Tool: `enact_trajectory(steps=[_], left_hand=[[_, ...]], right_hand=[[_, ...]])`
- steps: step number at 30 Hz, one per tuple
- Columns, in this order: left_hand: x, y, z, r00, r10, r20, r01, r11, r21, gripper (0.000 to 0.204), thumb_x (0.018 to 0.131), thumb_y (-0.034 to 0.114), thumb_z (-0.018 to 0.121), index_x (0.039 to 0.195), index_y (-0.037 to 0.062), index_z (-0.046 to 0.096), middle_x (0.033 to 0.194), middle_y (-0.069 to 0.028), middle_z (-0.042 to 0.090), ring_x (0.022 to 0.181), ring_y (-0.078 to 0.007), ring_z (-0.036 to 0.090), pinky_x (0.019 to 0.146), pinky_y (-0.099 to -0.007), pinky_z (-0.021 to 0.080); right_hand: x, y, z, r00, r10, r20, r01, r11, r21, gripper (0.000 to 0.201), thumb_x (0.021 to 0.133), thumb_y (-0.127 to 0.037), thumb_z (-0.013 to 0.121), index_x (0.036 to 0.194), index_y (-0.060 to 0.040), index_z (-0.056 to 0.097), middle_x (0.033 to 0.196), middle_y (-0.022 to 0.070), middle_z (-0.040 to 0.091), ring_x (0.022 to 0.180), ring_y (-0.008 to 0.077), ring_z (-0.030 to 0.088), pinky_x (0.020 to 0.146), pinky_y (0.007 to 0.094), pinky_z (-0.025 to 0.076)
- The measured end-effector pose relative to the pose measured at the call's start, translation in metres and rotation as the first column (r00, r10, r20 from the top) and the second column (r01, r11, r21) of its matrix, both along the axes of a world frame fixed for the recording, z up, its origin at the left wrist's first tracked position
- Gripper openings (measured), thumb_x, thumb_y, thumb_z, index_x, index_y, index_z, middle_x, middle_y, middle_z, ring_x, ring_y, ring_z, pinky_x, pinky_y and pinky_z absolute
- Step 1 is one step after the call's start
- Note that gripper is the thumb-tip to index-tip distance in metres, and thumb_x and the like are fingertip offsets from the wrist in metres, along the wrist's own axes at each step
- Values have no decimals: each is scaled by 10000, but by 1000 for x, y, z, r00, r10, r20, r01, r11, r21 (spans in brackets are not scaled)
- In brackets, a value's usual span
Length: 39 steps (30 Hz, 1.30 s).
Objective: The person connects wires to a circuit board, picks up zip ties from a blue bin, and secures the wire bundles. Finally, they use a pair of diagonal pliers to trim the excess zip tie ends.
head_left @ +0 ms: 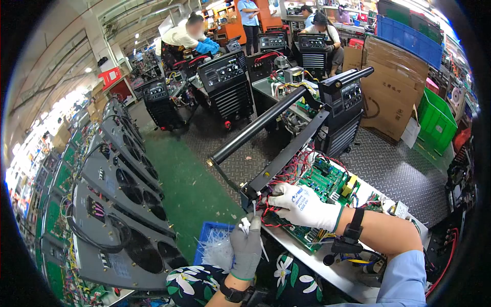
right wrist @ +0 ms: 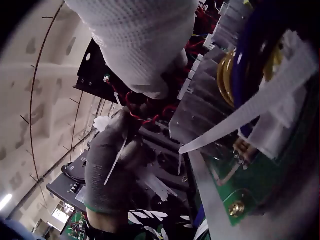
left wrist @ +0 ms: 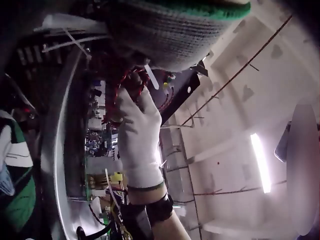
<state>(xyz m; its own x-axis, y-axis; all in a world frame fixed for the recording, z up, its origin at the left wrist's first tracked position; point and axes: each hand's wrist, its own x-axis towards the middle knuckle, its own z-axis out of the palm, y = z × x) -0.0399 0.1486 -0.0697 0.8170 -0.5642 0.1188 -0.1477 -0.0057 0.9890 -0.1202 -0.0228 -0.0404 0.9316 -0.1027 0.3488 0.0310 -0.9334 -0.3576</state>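
In the head view my left hand (head_left: 246, 250), in a grey-palmed glove, grips several white cable ties (head_left: 245, 225). One loose cable tie (right wrist: 116, 160) trails from it across the right wrist view. My right hand (head_left: 307, 205), in a white glove, pinches red and black twisted wires (left wrist: 142, 77) beside the end of a black metal panel (head_left: 289, 153). Both hands work close together at the near-left corner of an opened machine, whose green circuit board (head_left: 325, 176) lies beyond the right fingers. The right fingertips are partly hidden by wires in the head view.
A blue bin (head_left: 204, 238) of white cable ties sits by my lap. Grey panels with fans (head_left: 128, 235) line the left. A black handle bar (head_left: 261, 125) spans above the machine. Further off stand welding machines (head_left: 222, 82), a cardboard box (head_left: 391, 87), a green crate (head_left: 437, 120) and several people.
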Motion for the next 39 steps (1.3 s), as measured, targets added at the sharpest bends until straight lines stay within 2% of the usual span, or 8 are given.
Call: enact_trajectory(steps=[5, 20, 23, 25, 29, 31, 33, 39], left_hand=[[6, 1, -5, 964, 143, 223, -150, 989, 16, 220, 904, 199, 587, 987, 3, 642, 726, 44, 556, 613, -44, 441, 527, -224, 360], [6, -14, 12, 920, -92, -380, 71, 995, -69, 152, 882, 169, 597, 899, 31, 659, 598, 62, 469, 459, -51, 396, 419, -226, 271], [-2, -7, 22, 972, -49, -231, 64, 996, 56, 143, 871, 148, 607, 901, 20, 665, 599, 26, 499, 477, -84, 430, 437, -248, 324], [0, 4, 14, 885, 110, 453, -131, 991, 15, 194, 882, 146, 585, 990, 0, 653, 716, -5, 575, 610, -90, 504, 531, -252, 401], [-23, 9, 24, 692, -286, 662, 124, 951, 282, 366, 804, 94, 626, 1155, -2, 593, 849, -122, 680, 665, -153, 624, 630, -302, 486], [-24, 4, 19, 737, -368, 567, 81, 881, 467, 445, 793, 96, 616, 1208, -39, 532, 779, -115, 673, 635, -156, 623, 618, -292, 482], [-11, 2, 3, 929, -339, 148, 268, 893, 361, 425, 819, 108, 571, 1194, -81, 506, 700, -105, 655, 639, -142, 616, 598, -290, 469], [-14, -20, 1, 971, -200, -134, 219, 963, 156, 157, 855, 117, 549, 875, -27, 608, 674, -84, 653, 493, -95, 494, 473, -263, 382]], right_hand=[[1, -1, -2, 1000, -8, -17, 9, 1000, 24, 336, 725, -156, 673, 1059, -139, 640, 1017, 95, 566, 880, 276, 597, 718, 380, 494], [3, -2, -11, 998, -42, -56, 52, 979, 195, 333, 731, -198, 695, 1029, -65, 630, 1046, 117, 557, 961, 293, 580, 821, 365, 473], [5, -4, -14, 999, -20, -38, 28, 974, 224, 321, 730, -207, 696, 1007, -60, 632, 1054, 125, 563, 975, 298, 577, 832, 368, 468], [6, -5, -4, 1000, -2, 5, 1, 978, 207, 283, 730, -206, 683, 964, -63, 618, 1019, 122, 562, 947, 299, 586, 790, 380, 480], [9, -5, 8, 989, 37, -141, -50, 995, -89, 205, 735, -204, 653, 872, -84, 561, 925, 103, 548, 843, 294, 608, 670, 410, 497], [11, -8, 11, 983, 57, -173, -82, 987, -141, 217, 733, -210, 657, 890, -92, 565, 924, 106, 552, 832, 296, 613, 658, 415, 504], [13, -9, 10, 978, 35, -205, -68, 986, -154, 248, 728, -211, 662, 930, -96, 576, 938, 107, 561, 837, 294, 618, 655, 415, 511], [11, -13, 9, 979, 71, -191, -89, 992, -87, 300, 735, -197, 635, 1017, -104, 596, 988, 106, 576, 877, 298, 617, 681, 405, 512]])
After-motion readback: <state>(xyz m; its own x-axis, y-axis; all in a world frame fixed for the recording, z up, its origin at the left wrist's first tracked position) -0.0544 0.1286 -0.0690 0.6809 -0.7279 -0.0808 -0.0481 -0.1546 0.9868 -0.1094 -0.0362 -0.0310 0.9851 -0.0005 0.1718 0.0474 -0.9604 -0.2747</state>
